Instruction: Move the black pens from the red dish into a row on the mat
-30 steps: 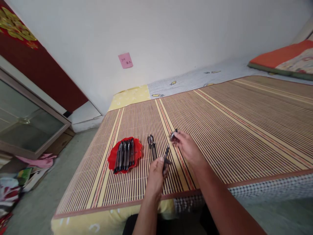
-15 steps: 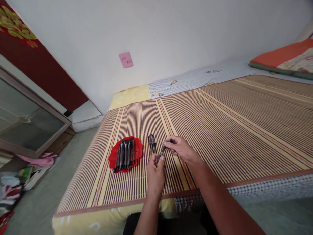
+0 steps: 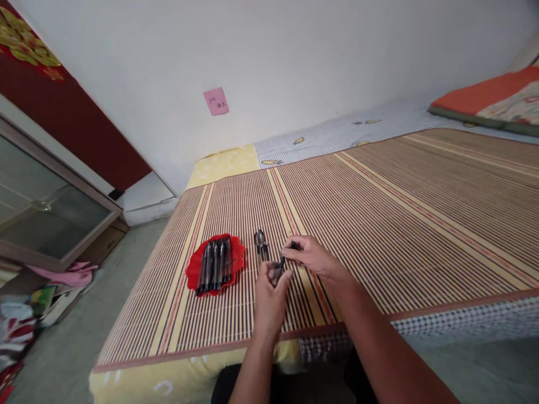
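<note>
My right hand (image 3: 309,255) pinches a dark pen (image 3: 282,261) between thumb and fingers, its black end showing above them. My left hand (image 3: 273,280) is at the pen's lower end, fingers curled around it and thumb lifted a little aside; part of the pen is hidden there. Just beyond my left hand, a few black-capped clear pens (image 3: 261,242) lie side by side on the striped mat (image 3: 357,235). To the left, a red scalloped plate (image 3: 193,270) bears several dark pens (image 3: 215,265) in a row.
The mat covers a bed whose yellow and checked sheet (image 3: 227,161) shows at the edges. Folded orange bedding (image 3: 484,92) lies at the far right. A pink note (image 3: 215,101) is on the wall. A glass-fronted cabinet (image 3: 54,213) and piled cloth (image 3: 19,325) are at left.
My left thumb has come away from the pen and spread to the right, while the fingers stay by its lower end. My right hand keeps its pinch, nearly in place.
</note>
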`<action>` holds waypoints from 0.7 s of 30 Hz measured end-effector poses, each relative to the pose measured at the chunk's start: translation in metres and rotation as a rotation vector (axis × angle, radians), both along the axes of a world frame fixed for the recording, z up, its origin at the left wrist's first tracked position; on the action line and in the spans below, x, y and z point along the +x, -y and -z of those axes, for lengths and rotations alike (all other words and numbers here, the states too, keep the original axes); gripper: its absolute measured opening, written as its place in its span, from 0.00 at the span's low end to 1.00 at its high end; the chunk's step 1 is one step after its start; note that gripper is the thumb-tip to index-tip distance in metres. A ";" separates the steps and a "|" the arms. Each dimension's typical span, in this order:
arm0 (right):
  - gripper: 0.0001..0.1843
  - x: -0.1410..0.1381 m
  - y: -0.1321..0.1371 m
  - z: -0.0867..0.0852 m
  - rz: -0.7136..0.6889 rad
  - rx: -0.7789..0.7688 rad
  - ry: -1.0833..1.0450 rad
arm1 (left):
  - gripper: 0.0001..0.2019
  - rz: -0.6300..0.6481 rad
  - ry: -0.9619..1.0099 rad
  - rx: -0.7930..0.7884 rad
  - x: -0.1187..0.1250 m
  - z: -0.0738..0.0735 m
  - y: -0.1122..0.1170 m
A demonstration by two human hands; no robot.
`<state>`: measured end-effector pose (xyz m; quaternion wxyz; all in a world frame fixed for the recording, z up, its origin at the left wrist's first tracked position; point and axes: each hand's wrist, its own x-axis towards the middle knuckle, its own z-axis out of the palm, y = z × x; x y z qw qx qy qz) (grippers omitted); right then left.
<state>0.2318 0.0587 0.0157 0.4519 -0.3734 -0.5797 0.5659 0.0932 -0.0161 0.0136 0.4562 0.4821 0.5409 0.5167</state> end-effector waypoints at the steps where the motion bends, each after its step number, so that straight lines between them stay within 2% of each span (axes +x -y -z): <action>1: 0.13 -0.001 0.000 0.000 -0.008 -0.002 -0.003 | 0.13 -0.042 -0.028 0.032 0.000 0.000 0.000; 4: 0.14 -0.003 0.001 0.000 -0.026 -0.014 -0.030 | 0.15 -0.041 -0.003 0.007 0.000 0.002 0.001; 8: 0.13 0.000 0.001 0.000 -0.050 -0.022 -0.027 | 0.21 0.078 0.286 -0.191 0.002 0.005 0.000; 10: 0.13 0.002 0.001 0.001 -0.076 -0.059 -0.040 | 0.21 0.097 0.409 -0.230 0.003 0.004 0.001; 16: 0.13 0.001 0.003 0.003 -0.174 -0.144 -0.115 | 0.20 0.100 0.416 -0.241 0.007 0.004 0.003; 19: 0.13 0.001 0.004 0.002 -0.195 -0.141 -0.145 | 0.20 0.148 0.511 -0.262 0.003 0.006 0.001; 21: 0.13 0.001 0.004 0.002 -0.216 -0.128 -0.149 | 0.19 0.223 0.617 -0.315 -0.001 0.006 -0.001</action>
